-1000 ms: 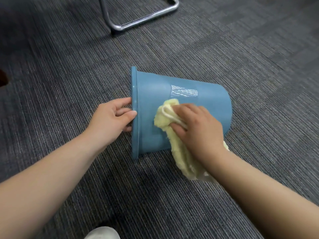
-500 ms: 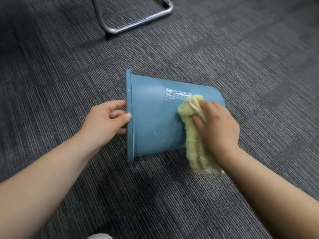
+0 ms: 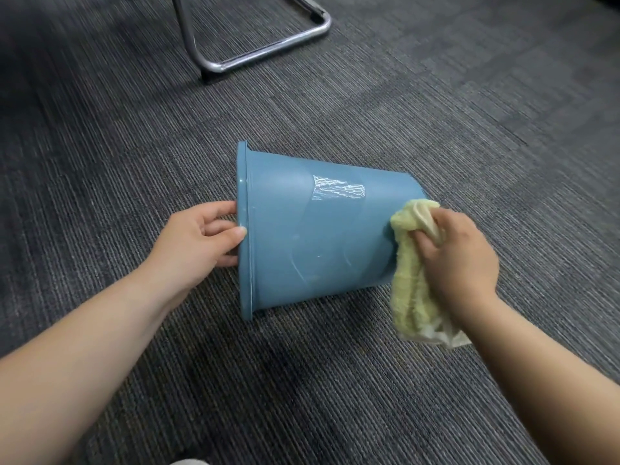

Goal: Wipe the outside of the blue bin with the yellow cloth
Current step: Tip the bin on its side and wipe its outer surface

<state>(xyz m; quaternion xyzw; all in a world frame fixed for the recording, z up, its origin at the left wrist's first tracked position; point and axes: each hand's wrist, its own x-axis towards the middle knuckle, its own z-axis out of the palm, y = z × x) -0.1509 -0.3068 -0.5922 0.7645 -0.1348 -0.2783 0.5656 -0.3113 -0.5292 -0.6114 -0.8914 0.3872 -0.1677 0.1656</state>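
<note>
Two hands work on the blue bin (image 3: 312, 236), which lies on its side on the grey carpet (image 3: 335, 380) with its mouth to the left. The left hand (image 3: 198, 243) grips the rim, thumb outside and fingers curled over the edge. The right hand (image 3: 459, 260) clutches the bunched yellow cloth (image 3: 407, 286) and presses it against the bin's base end.

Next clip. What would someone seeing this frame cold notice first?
A blue bin lies on its side in the middle of the grey carpet, rim to the left. The right hand grips a bunched yellow cloth at the bin's base end, while the left hand holds the rim. A chrome chair base stands on the carpet beyond the bin, at the top of the view.
</note>
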